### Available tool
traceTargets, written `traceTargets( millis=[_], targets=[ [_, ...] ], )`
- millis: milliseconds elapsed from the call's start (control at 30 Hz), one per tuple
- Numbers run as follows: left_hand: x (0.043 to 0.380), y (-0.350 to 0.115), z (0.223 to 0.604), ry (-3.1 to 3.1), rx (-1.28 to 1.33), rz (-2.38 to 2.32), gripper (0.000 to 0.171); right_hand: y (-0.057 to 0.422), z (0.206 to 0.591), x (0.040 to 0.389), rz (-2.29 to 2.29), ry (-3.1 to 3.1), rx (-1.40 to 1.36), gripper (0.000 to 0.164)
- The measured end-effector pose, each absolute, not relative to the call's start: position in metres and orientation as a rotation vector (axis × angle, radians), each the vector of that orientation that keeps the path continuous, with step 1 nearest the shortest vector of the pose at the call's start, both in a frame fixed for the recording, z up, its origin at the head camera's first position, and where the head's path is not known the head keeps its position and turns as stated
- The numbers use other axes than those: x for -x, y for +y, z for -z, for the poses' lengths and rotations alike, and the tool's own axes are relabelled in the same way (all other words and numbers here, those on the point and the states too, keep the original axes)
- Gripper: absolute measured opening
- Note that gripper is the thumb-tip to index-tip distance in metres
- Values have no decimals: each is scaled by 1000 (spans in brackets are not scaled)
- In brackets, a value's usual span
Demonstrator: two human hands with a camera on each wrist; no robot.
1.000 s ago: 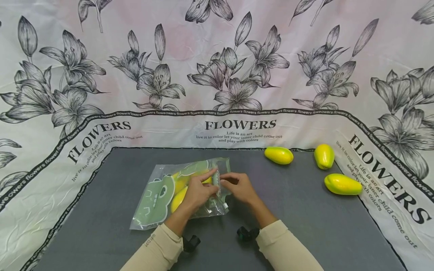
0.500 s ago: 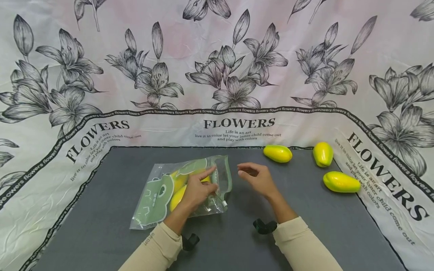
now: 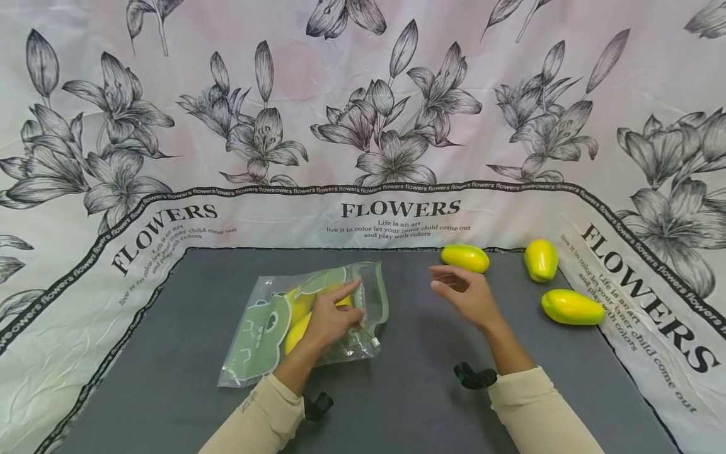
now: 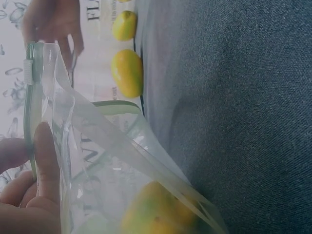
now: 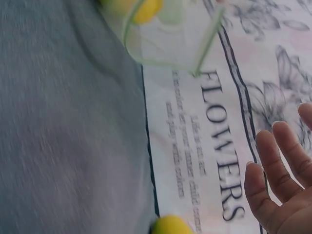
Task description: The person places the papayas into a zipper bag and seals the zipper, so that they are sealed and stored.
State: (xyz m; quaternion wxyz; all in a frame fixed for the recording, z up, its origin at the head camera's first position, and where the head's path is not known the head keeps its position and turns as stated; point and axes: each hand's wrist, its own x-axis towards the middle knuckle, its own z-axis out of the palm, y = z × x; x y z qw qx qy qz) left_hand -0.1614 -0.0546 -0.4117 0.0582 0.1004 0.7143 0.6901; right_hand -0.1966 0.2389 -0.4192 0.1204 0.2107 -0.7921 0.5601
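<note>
A glossy yellow-green oval fruit (image 3: 465, 257) lies just beyond the loosely open right hand (image 3: 469, 297), which holds nothing; two matching fruits (image 3: 541, 260) sit farther right, by the edge. At centre-left, the left hand (image 3: 330, 320) pinches the green zip strip (image 4: 29, 112) of a clear, green-printed plastic bag (image 3: 255, 343) containing yellow fruits (image 3: 297, 331). Gray tabletop (image 3: 408, 340) separates bag and right hand; white floral cloth (image 3: 295, 221) borders the far edge.
</note>
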Motion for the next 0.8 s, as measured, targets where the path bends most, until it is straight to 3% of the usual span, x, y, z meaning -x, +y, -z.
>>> traceTargets(
  millis=[467,800],
  targets=[
    [153,-55,400,2185,-310,-2089,62,284,385,178,-1522,-2369,-474,36],
    [152,-56,399,2186,-313,-2085,62,341,393,187,-1442,-2313,-350,39]
  ],
)
